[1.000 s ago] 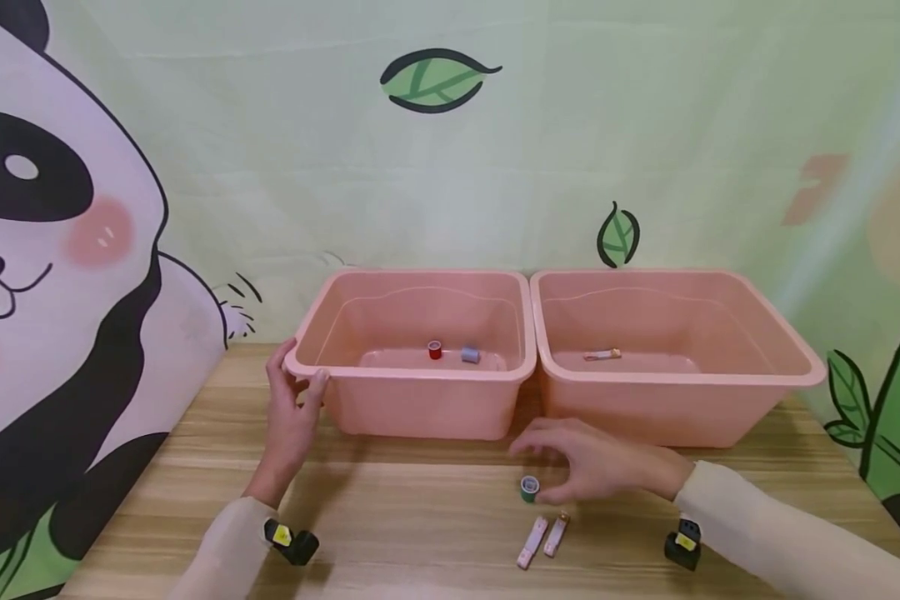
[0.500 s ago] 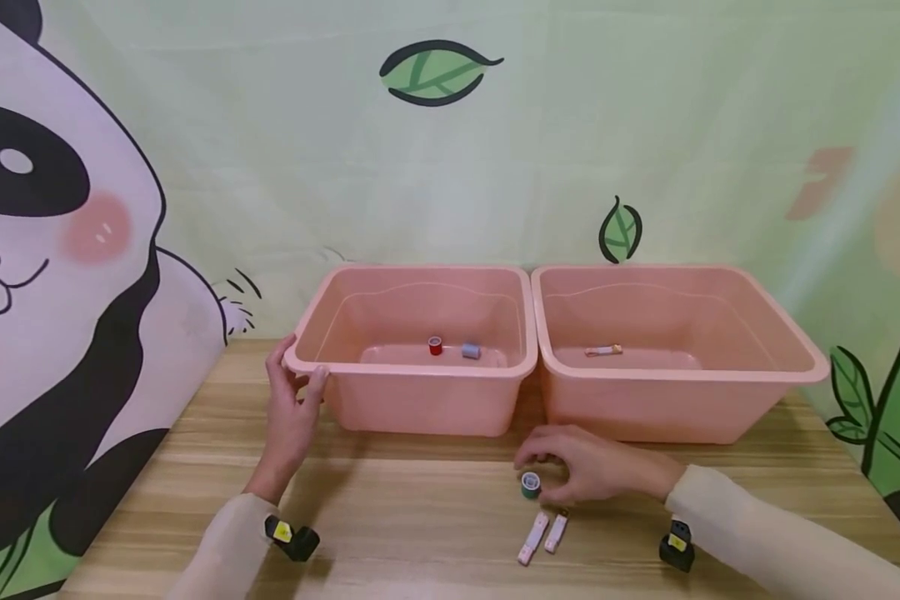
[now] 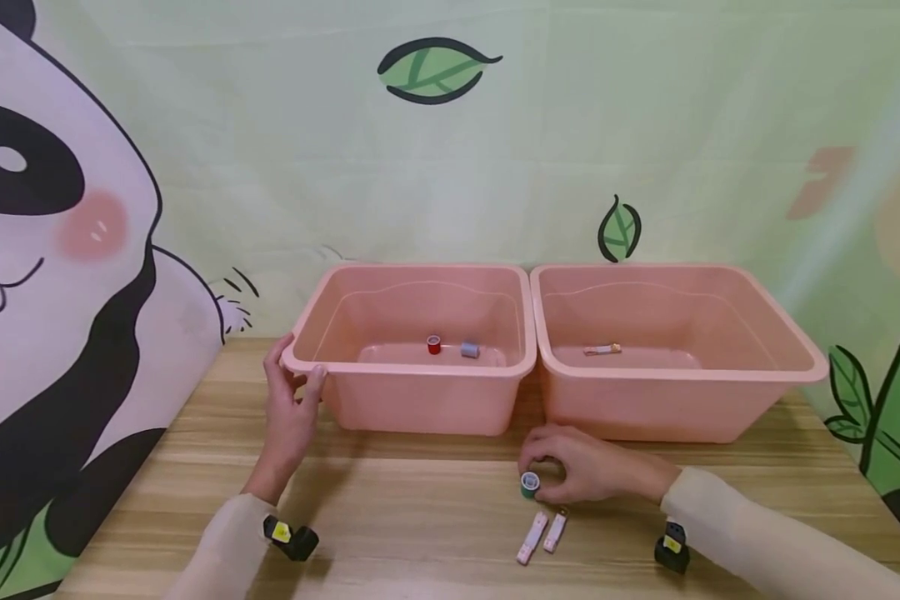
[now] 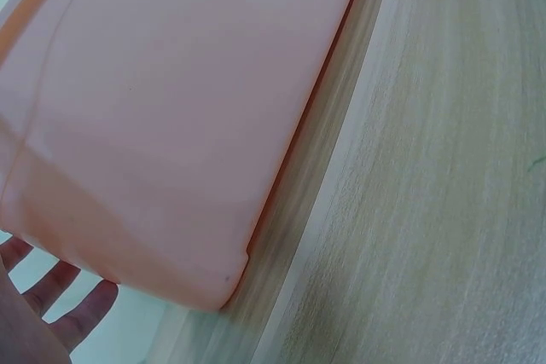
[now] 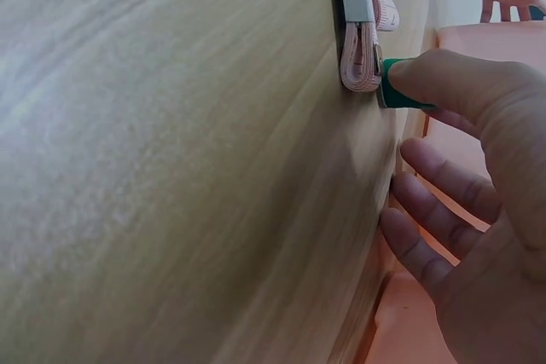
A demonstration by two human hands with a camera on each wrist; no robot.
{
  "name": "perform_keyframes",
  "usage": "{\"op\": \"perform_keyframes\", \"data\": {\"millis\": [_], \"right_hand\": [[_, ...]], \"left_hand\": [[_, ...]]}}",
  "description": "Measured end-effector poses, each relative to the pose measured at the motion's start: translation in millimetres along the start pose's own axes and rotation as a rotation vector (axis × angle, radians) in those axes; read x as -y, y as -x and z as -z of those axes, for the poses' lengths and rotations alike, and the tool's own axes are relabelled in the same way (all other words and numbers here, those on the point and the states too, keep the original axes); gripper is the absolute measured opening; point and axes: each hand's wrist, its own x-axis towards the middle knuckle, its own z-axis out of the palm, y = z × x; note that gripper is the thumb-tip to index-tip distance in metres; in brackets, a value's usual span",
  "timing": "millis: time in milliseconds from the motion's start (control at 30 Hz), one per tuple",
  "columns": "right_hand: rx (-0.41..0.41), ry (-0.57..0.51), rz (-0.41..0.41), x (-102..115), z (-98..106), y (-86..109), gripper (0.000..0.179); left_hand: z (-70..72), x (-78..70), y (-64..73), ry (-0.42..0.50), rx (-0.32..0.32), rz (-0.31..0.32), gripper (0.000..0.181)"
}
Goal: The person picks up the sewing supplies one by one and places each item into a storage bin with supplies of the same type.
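My left hand (image 3: 288, 412) holds the front left corner of the left pink plastic bin (image 3: 420, 404), thumb at the front rim and fingers along the side. With thumb and index finger, my right hand (image 3: 585, 467) pinches a small green spool of thread (image 3: 529, 486) upright at the table; the other fingers are spread in the right wrist view. Just in front of the spool lie two folded soft tape measures (image 5: 360, 55) in white bands. Inside the left bin are a red spool (image 3: 433, 344) and a light blue spool (image 3: 469, 351), the blue one on its side.
A second pink bin (image 3: 645, 408) stands against the left one, with one folded tape measure (image 3: 602, 350) on its floor. Both bins stand at the back of the wood-grain table (image 3: 412, 517), before a printed panda backdrop (image 3: 457, 183).
My right hand has come in around the green spool, and its thumb and index finger have closed on it. The left hand stays at the bin's corner.
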Motion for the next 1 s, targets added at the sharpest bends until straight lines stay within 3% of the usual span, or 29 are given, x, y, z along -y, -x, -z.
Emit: {"op": "perform_keyframes", "data": {"millis": [233,467,1000], "right_hand": [[0.003,0.006,-0.014,-1.0,-1.6,-0.2,0.026],[0.040,-0.016,-0.084,-1.6,-0.6,0.9,0.024],[0.021,-0.033,-0.063,-1.9,0.3,0.6,0.026]], "left_hand": [[0.6,0.6,0.4,0.003,0.002,0.004,0.064],[0.0,1.6,0.5,0.008,0.000,-0.012,0.064],[-0.6,0.4,1.0,0.005,-0.006,0.010,0.064]]}}
